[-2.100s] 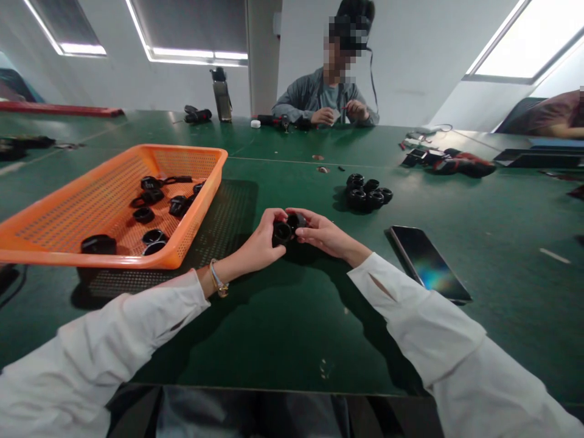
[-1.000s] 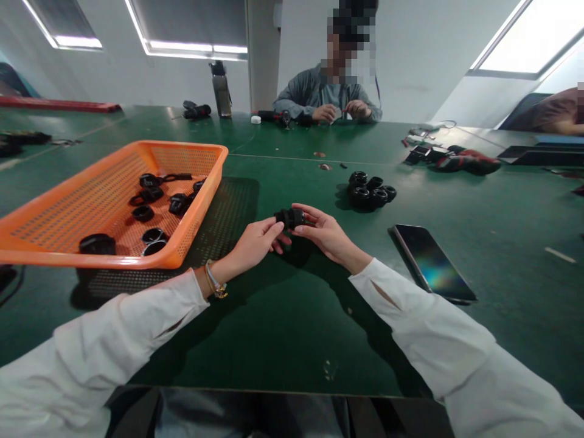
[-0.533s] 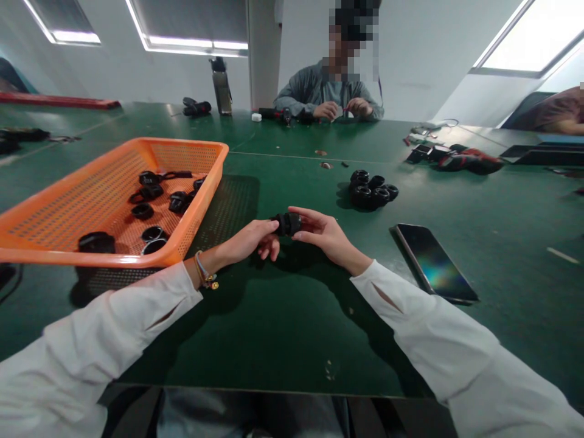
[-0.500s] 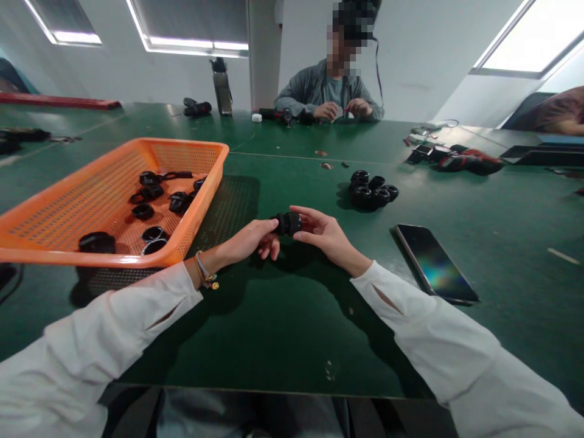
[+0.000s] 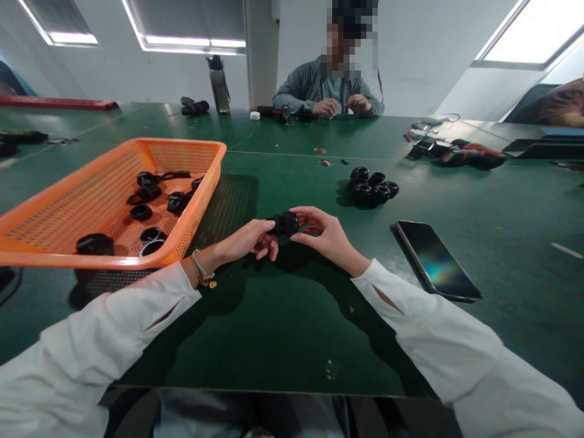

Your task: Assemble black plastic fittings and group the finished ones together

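Black fitting (image 5: pixel 285 224) between fingertips (both hands)

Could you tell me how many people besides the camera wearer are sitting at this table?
2: one person in grey sits across the green table, hands busy; another's sleeve shows at the far right edge. Others may be out of frame.

Black fitting (image 5: pixel 285 224); orange perforated basket (image 5: pixel 59 210); green table (image 5: pixel 274 316); white sleeves (image 5: pixel 137 316).
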Available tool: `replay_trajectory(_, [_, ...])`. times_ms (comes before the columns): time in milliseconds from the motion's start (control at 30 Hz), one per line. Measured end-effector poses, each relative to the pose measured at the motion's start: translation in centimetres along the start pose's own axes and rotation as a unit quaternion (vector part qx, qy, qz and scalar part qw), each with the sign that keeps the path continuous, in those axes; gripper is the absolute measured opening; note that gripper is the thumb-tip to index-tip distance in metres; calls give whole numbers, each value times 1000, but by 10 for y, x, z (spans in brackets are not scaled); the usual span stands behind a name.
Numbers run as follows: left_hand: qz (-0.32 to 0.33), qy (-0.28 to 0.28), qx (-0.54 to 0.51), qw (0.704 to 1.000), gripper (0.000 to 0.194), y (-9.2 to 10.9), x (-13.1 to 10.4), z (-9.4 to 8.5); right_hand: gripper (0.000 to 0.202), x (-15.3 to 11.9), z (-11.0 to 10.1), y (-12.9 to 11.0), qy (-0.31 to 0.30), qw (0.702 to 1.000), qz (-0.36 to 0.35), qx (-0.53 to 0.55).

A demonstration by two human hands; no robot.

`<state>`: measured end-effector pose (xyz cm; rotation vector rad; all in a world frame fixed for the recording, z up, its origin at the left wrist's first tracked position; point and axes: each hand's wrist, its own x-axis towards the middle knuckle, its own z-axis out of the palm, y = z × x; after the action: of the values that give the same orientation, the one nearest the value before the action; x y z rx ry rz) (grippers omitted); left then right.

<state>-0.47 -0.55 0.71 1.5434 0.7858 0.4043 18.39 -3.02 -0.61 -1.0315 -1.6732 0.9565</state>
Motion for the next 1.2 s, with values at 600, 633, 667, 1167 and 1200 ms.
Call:
replay_trajectory(600, [29, 41, -48, 998, 22, -3, 4, 3, 42, 0, 0, 3, -18, 999, -22, 23])
replay_trajectory(633, [27, 40, -48, 998, 21, -3, 4, 3, 42, 0, 0, 3, -22, 999, -21, 25])
replay_trajectory(667, [26, 39, -48, 998, 21, -3, 3, 2, 43, 0, 0, 3, -25, 999, -19, 27])
replay_trajectory(1167, [46, 29, -78, 995, 29, -4, 4, 1, 41, -1, -1, 5, -3, 999, -40, 37])
replay_trajectory(1200, [47, 29, -80, 995, 29, -4, 4, 1, 41, -1, -1, 5, -2, 998, -42, 36])
